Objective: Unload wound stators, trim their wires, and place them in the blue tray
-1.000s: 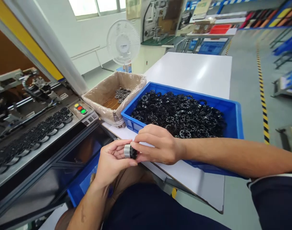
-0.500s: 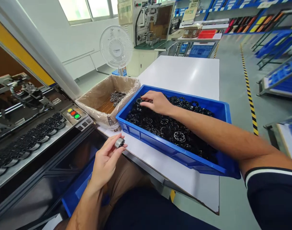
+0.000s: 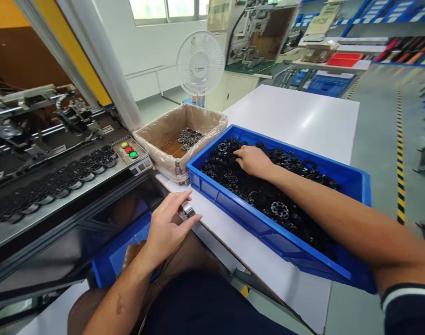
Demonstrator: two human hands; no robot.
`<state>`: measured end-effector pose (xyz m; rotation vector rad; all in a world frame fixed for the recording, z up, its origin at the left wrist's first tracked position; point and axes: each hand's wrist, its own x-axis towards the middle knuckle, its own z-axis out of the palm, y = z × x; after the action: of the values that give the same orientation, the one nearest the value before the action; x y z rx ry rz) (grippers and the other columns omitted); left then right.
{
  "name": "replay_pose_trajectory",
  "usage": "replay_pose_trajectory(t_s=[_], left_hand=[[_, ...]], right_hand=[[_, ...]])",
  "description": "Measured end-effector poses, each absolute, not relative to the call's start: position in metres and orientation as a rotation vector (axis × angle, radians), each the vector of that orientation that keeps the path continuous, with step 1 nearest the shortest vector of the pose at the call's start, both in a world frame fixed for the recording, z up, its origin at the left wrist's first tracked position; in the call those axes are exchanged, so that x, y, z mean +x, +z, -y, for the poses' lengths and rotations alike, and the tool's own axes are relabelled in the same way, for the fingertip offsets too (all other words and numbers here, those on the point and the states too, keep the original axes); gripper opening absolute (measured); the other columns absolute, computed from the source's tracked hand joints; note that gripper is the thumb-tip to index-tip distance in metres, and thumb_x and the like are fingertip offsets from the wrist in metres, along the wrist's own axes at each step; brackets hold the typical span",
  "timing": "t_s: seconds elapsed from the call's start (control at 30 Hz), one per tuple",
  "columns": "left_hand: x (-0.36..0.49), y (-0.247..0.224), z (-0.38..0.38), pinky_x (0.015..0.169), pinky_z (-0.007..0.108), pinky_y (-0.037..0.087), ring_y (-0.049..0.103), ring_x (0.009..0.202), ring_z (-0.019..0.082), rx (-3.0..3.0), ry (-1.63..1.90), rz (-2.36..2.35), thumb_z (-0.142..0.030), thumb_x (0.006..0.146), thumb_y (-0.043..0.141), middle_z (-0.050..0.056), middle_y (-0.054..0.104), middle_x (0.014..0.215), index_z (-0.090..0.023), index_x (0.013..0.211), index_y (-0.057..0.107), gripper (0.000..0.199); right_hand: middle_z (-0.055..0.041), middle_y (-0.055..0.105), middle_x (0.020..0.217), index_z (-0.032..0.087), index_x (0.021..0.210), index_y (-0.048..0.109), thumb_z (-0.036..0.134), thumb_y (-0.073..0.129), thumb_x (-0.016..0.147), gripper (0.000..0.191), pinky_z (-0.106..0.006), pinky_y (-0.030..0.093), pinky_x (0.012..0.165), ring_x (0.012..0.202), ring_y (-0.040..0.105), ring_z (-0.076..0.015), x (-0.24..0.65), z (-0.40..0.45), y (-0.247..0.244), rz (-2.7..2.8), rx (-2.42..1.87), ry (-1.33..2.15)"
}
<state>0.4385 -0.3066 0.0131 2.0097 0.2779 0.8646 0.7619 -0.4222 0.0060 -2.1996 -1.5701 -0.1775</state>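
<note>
My left hand (image 3: 169, 228) is closed, pinching a short silvery metal ring (image 3: 188, 209) between thumb and fingertips, in front of the white table's edge. Over the far left part of a blue plastic bin (image 3: 233, 204), my right hand (image 3: 256, 160) reaches in with curled fingers. Its fingertips are down among the black, round, gear-like parts (image 3: 279, 210) heaped in the bin. Whatever may be between those fingers is too dark and covered to make out.
A plastic-lined box (image 3: 160, 160) with several ring parts stands left of the bin. Further left, a machine's ledge carries rows of black-and-silver parts (image 3: 73, 179) beside coloured buttons (image 3: 129, 150). A fan (image 3: 200, 65) stands behind. The bin rests on a white table (image 3: 303, 109).
The view has swung left, so everything sits further right. The ring in my left hand has turned a little. My right hand stays within the bin, its fingers drawn in slightly.
</note>
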Motion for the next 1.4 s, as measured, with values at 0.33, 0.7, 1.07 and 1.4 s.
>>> replay_pose_trajectory(t_s=[0.33,0.7,1.07,1.4], left_hand=[[0.433,0.027,0.309,0.083,0.027,0.061,0.076,0.092,0.018,1.412,0.630,-0.185,-0.022,0.073,0.086,0.008,0.078,0.113,-0.023,0.114,0.075,0.043],[0.441,0.027,0.327,0.083,0.031,0.065,0.078,0.086,0.022,1.319,0.685,-0.257,-0.024,0.059,0.094,0.007,0.081,0.096,-0.018,0.101,0.078,0.046],[0.440,0.030,0.324,0.078,0.028,0.065,0.077,0.083,0.021,1.306,0.662,-0.270,-0.024,0.051,0.097,0.005,0.081,0.092,-0.019,0.096,0.080,0.048],[0.440,0.033,0.325,0.073,0.027,0.065,0.077,0.079,0.020,1.230,0.592,-0.251,-0.021,0.051,0.097,0.005,0.081,0.088,-0.019,0.094,0.080,0.046]], right_hand=[[-0.0002,0.063,0.073,0.019,0.082,0.059,0.018,0.072,0.089,0.015,-0.024,0.050,0.058,0.067,0.059,-0.0115,0.589,0.446,0.064,1.729,-1.377,-0.159],[-0.0038,0.069,0.085,0.018,0.095,0.060,0.011,0.064,0.090,0.009,-0.024,0.056,0.065,0.075,0.066,-0.0129,0.585,0.446,0.047,1.826,-1.316,-0.314],[-0.0130,0.068,0.105,0.013,0.121,0.059,0.019,0.070,0.091,0.033,-0.040,0.064,0.082,0.099,0.067,-0.0215,0.597,0.444,0.050,1.917,-1.252,-0.404],[-0.0157,0.069,0.102,0.009,0.120,0.058,0.022,0.066,0.094,0.030,-0.039,0.064,0.079,0.098,0.068,-0.0224,0.598,0.444,0.050,1.959,-1.237,-0.491]])
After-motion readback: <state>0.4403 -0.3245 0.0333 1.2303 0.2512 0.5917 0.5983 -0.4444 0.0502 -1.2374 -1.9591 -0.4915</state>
